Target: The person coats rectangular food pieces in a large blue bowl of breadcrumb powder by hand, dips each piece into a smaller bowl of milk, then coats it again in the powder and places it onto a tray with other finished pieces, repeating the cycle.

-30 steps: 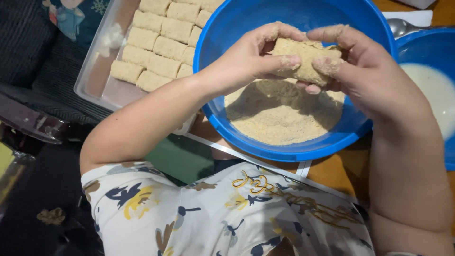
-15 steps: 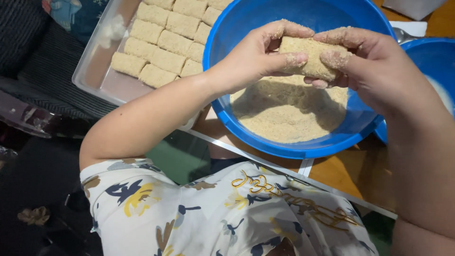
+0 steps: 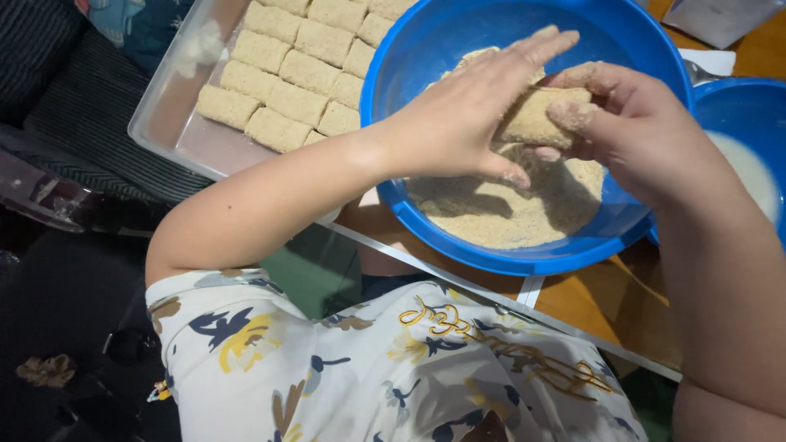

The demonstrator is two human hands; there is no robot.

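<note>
Right hand (image 3: 634, 135) grasps crumb-coated roll (image 3: 536, 115), fingers (image 3: 573, 115) curled around its right end, above blue bowl (image 3: 417, 49) of breadcrumbs (image 3: 499, 209). Left hand (image 3: 463, 115) released, flat, fingers stretched over roll's left part, palm down, touching it. Clear tray (image 3: 176, 123) at far left holds rows of coated rolls (image 3: 282, 78). Second blue bowl (image 3: 749, 110) with white liquid at right edge. Bowls stand on wooden bench (image 3: 589, 303).
</note>
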